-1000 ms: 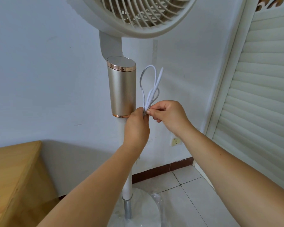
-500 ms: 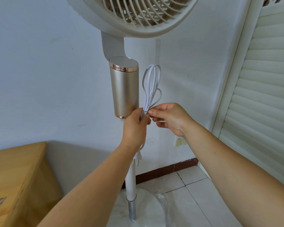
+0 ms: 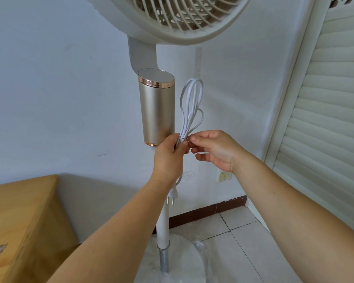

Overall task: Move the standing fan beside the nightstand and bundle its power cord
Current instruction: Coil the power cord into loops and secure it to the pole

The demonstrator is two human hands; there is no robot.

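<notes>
Overhead, one standing fan: grille head cut off by the top edge, round base half out of view at the bottom and under clear plastic wrap. One white pole, one gold cylinder housing with copper rims, standing against the white wall. One wooden nightstand at lower left, just beside the fan, cropped by the left edge. One louvered door at right, partly cut off. One wall socket, mostly hidden behind the right wrist. One power cord, white, folded into several loops standing upright; exact loop count hard to make out. Left hand grips the gathered loops at their lower end; one two-pin plug hangs just below that wrist. Right hand pinches a thin wire tie at the bundle's neck, detail too small to read.
</notes>
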